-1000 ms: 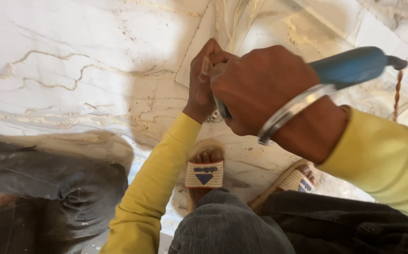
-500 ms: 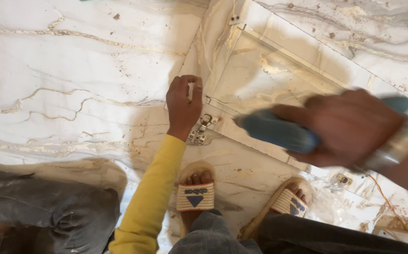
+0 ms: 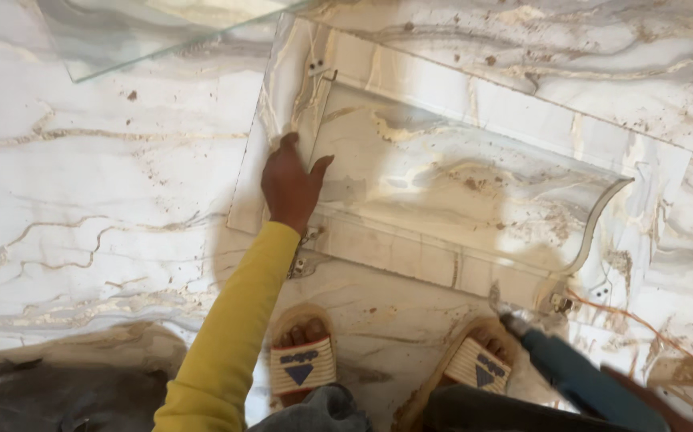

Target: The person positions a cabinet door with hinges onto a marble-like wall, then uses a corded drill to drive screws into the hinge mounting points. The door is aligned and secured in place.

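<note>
Marble flooring is carrying a tile panel (image 3: 474, 172) at 12 o'clock, left hand (image 3: 290, 186) pressing flat, fingers spread; a drill (image 3: 578, 376) at 5 o'clock, its hand unseen, is risking chipping it.

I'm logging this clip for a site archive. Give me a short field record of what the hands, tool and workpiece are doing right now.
Setting: marble-patterned floor, dusty
Workpiece: marble-patterned panel with a curved glass sheet lying on it
Left hand: flat, fingers spread, pressing the panel's left edge
Right hand: out of view
Tool: blue power tool, tip near the panel's lower right corner
Other glass: glass pane at top left
Feet: striped sandals
</note>
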